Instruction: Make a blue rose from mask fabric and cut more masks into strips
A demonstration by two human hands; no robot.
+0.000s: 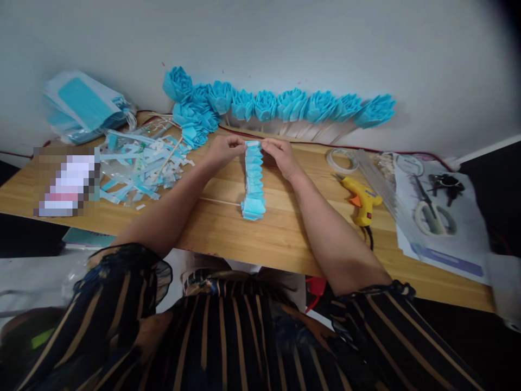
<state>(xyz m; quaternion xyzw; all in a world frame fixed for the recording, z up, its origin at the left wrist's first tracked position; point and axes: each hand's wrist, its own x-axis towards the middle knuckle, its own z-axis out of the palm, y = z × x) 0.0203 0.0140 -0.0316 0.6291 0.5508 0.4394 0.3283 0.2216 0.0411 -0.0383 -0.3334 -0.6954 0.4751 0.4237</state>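
Okay, so a decent pile of work looks done here: a row of puffy bright-blue fabric flowers (265,105) on thin stems lines the back of the light-brown wooden table (220,233), with a clump of more blue flowers (195,117) at its left end. The one in hand is only partway, I'd say. It's a long light-blue strip of pleated fabric (254,179) lying lengthwise in front of the person, near end bunched up thick by a slim pale wooden stick (222,202) that pokes out to the left. Most of its length is laid out in zigzag folds, not wound up, so by my reckoning the winding is mostly left on this one. The left hand (223,151) has its fingertips pinched on the left corner of the far end, and the right hand (281,156) is nipping the right corner the same way. The yellow glue gun with an orange trigger (364,201) just lies off to the right, nobody touching it, and whether there's any glue on the strip, I honestly can't tell. Plenty of trimming has clearly been done, judging by the blue-and-white cut scraps (163,157) heaped on the left.
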